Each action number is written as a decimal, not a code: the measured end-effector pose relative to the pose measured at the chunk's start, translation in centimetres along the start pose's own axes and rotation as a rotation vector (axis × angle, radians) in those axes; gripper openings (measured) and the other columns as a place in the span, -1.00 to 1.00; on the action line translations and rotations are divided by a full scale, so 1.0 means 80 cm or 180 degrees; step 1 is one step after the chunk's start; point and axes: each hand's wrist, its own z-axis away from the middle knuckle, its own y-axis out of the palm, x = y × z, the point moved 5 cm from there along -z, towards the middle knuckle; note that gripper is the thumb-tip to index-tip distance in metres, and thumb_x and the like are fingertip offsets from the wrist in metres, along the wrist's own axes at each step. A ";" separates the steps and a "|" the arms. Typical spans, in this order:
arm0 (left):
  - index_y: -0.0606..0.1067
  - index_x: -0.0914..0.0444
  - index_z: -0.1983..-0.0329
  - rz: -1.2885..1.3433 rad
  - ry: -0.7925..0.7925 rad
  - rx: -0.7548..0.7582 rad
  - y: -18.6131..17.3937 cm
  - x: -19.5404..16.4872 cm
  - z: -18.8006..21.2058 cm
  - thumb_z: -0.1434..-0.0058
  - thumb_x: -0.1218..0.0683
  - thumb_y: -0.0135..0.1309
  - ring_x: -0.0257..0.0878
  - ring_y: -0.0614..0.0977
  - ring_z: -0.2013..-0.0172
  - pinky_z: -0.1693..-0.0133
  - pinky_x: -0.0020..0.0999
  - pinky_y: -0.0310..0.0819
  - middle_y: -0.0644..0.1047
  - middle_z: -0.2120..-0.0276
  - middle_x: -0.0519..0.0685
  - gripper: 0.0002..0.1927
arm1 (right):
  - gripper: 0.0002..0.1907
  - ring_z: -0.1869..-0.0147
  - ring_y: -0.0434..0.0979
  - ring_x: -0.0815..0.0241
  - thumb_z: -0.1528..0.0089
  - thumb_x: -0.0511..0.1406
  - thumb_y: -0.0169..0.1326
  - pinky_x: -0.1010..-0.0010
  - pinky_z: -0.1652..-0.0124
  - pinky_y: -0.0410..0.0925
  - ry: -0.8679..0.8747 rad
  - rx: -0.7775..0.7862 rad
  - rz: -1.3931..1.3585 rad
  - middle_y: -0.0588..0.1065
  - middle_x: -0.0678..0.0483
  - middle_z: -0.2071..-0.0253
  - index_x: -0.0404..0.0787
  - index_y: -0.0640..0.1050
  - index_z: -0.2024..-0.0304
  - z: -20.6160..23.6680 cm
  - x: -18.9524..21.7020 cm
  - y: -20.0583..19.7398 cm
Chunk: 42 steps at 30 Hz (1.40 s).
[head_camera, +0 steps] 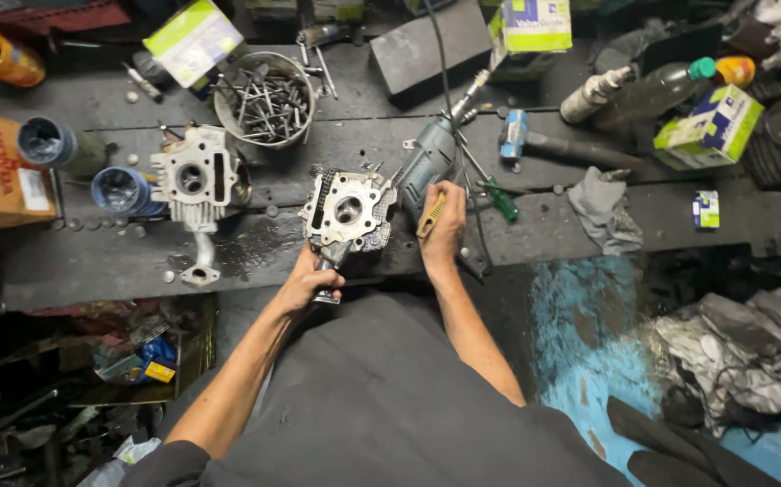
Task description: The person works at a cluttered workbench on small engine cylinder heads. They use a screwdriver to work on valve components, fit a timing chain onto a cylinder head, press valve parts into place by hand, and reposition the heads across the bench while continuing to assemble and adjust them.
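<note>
A grimy silver metal engine cylinder head [347, 215] lies on the dark worktop [84, 261], still dirty and oily. The left hand [307, 281] has its fingers clenched round the head's lower port. The right hand [443, 225], arm outstretched, grips a yellow-handled tool [430, 216] beside a grey electric drill [427, 162].

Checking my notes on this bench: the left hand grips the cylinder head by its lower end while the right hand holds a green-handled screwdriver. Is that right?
Not quite. The head view shows the right hand holding a yellow-handled tool; the green-handled screwdriver lies on the bench. The left hand does grip the cylinder head by its lower end.
</note>
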 end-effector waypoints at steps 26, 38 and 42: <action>0.23 0.16 -0.33 0.0196 -0.1865 0.0471 -0.049 -0.078 0.151 0.11 0.23 0.06 -0.38 0.48 0.62 0.73 -0.43 0.35 0.63 0.08 0.08 -0.18 | -0.84 0.11 0.49 -0.10 -0.42 -0.37 0.10 0.17 0.10 0.38 0.0027 0.0277 -0.0133 0.42 -0.11 0.17 -0.28 0.39 0.04 -0.003 -0.015 0.012; 0.39 0.32 -0.18 0.0166 -0.2772 -0.0061 -0.031 -0.144 0.144 0.10 0.20 0.04 -0.41 0.48 0.62 0.63 -0.52 0.39 0.69 0.18 0.05 -0.35 | -0.88 0.11 0.48 -0.11 -0.41 -0.39 0.09 0.16 0.09 0.38 -0.0046 0.0307 -0.0194 0.41 -0.11 0.18 -0.27 0.42 0.06 -0.009 -0.017 0.007; 0.54 0.33 -0.03 -0.0329 -0.3094 0.0081 -0.027 -0.160 0.136 0.06 0.10 0.09 -0.39 0.43 0.73 0.78 -0.50 0.22 0.53 0.50 -0.01 -0.48 | -0.87 0.12 0.47 -0.13 -0.41 -0.37 0.10 0.12 0.13 0.34 0.0029 0.0336 0.0144 0.40 -0.11 0.20 -0.25 0.45 0.03 -0.010 -0.020 0.003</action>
